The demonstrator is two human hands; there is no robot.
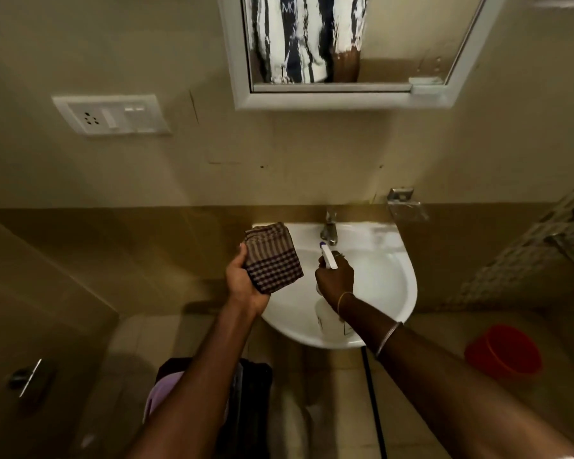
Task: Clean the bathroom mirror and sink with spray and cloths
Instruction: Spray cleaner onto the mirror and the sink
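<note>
A white sink (396,276) hangs on the wall below me, with a metal tap (329,230) at its back. My left hand (246,281) grips a folded brown checked cloth (274,260) over the sink's left rim. My right hand (335,278) holds a white spray bottle (328,260) over the basin, its nozzle aimed toward the tap; the bottle's body (328,321) shows below my wrist. Above, a white-framed mirror (395,38) reflects a striped shirt.
A switch and socket plate (111,114) sits on the wall at the left. A metal holder (406,205) is fixed right of the tap. A red bucket (504,351) stands on the floor at the right. A door handle (27,379) is at the lower left.
</note>
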